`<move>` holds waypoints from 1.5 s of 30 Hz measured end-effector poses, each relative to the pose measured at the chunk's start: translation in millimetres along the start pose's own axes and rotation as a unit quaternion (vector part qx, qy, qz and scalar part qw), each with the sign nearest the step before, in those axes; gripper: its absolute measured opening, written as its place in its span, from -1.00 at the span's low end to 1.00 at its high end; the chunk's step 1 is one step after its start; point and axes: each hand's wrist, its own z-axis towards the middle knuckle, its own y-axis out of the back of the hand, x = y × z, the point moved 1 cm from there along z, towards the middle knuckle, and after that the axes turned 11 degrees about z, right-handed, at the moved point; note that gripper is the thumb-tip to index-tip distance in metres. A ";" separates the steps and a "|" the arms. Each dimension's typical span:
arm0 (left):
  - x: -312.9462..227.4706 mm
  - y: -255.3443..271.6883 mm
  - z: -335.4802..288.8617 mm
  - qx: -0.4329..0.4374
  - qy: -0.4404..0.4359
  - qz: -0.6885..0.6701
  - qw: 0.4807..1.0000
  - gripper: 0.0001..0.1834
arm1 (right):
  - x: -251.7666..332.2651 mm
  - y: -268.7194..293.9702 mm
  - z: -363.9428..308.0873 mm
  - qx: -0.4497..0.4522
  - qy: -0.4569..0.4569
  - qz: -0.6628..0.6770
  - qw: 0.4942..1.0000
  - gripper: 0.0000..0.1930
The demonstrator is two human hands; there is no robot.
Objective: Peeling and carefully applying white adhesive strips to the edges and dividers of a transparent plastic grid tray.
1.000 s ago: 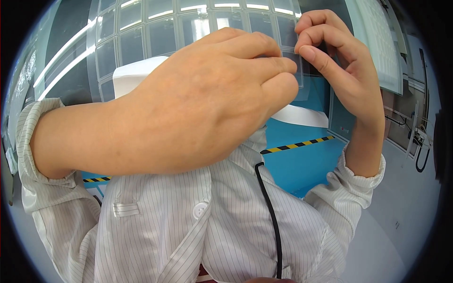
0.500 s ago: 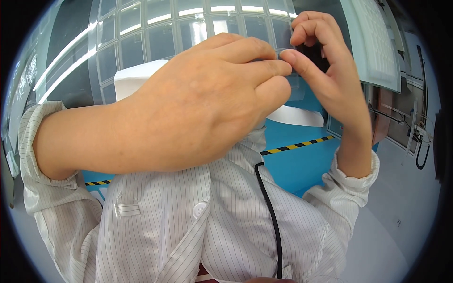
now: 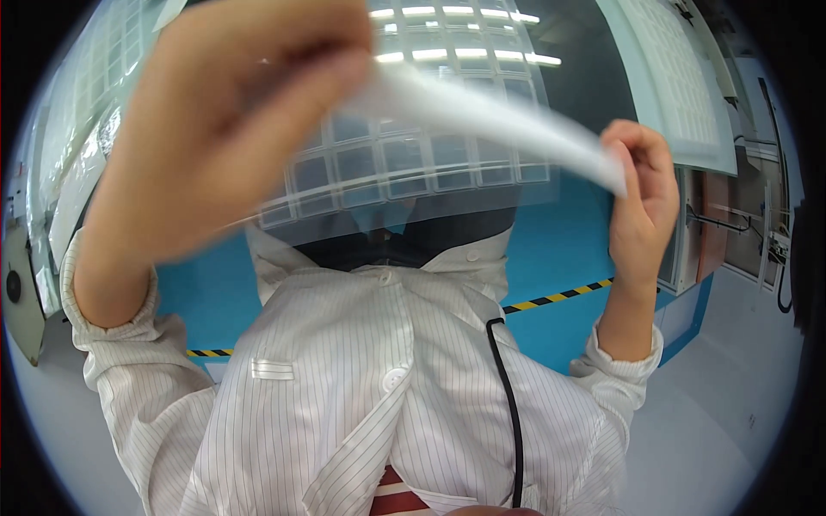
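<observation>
My left hand [image 3: 232, 129] is raised close to the camera at the upper left, blurred, with its fingers pinched on one end of a thin white strip [image 3: 499, 120]. The strip runs down to the right to my right hand [image 3: 641, 202], which pinches its other end between thumb and fingers. Behind the strip hangs a clear sheet with a grid of small rectangular cells [image 3: 413, 172]. It is unclear whether either hand also grips the sheet.
A white striped coat [image 3: 370, 387] with a black cable [image 3: 512, 404] down its front fills the lower middle. Behind lie a blue floor [image 3: 559, 249] with yellow-black tape [image 3: 559, 298] and a pale gridded panel [image 3: 680, 86] at the upper right.
The hands were pressed together at the sheet's upper right corner. They have moved apart, left hand up and leftward, right hand right and down, and a white strip is stretched between them.
</observation>
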 end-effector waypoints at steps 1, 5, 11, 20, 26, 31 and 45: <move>0.1 6.2 4.9 0.009 0.071 0.006 0.997 -0.86 | -3.6 8.3 -7.1 -0.019 -0.005 0.006 1.000 -0.89; 54.2 28.6 18.8 -0.124 0.201 0.043 0.971 -0.86 | 3.5 16.6 -16.0 -0.017 -0.078 0.048 0.996 -0.91; 87.9 -7.5 38.6 -0.244 0.204 0.128 0.939 -0.79 | -18.2 24.7 -35.1 0.034 -0.264 0.005 0.964 -0.74; 100.9 -19.8 26.7 -0.295 0.166 0.062 0.939 -0.79 | -30.8 21.9 -29.5 0.046 -0.260 0.191 0.946 -0.80; 109.0 -19.4 1.7 -0.307 0.136 0.077 0.939 -0.79 | -30.2 -12.6 -43.9 0.041 -0.257 0.261 0.930 -0.82; 98.4 -16.1 -6.5 -0.309 0.158 0.026 0.937 -0.81 | -26.0 -20.2 -54.2 0.022 -0.258 0.305 0.917 -0.83; 114.4 -11.7 -4.9 -0.313 0.167 0.028 0.935 -0.82 | -0.1 -0.6 -77.8 0.053 -0.252 0.273 0.927 -0.80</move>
